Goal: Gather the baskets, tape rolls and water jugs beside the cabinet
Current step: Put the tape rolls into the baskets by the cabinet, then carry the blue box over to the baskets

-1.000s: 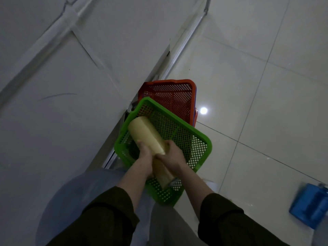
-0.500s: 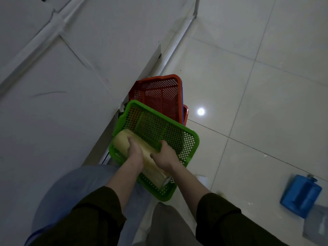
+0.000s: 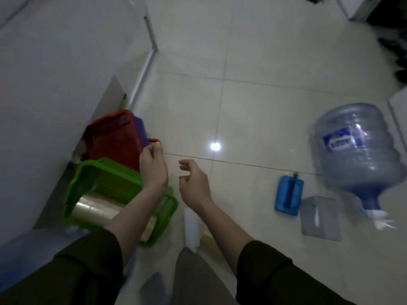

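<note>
Left hand (image 3: 154, 170) and right hand (image 3: 193, 186) hover half-curled, empty; tape roll (image 3: 94, 211) lies stowed in green basket (image 3: 88, 183) beside cabinet (image 3: 55, 84); water jug (image 3: 356, 146) well apart, probably next.

Bright green in a fine mesh: the green basket (image 3: 92, 179) on the floor (image 3: 264, 62) by the cabinet (image 3: 55, 62). Orange-red with the same small-holed lattice: the red basket (image 3: 110, 139) behind it; deep violet for the purple basket (image 3: 141, 130) nested against that. Pale straw-yellow, glossy and half see-through: the tape roll (image 3: 94, 211) inside the green one. Translucent pale blue, ribbed in rings, with a blue-and-white label and a darker blue neck: the water jug (image 3: 356, 150) toward the floor's right edge. Solid mid-blue for the blue block (image 3: 288, 195) beside it; cloudy grey for the grey cover (image 3: 319, 216). Cream tiles with thin dark grout lines, one white spot of glare. Off-white cabinet front. Dark olive sleeves (image 3: 88, 267)
</note>
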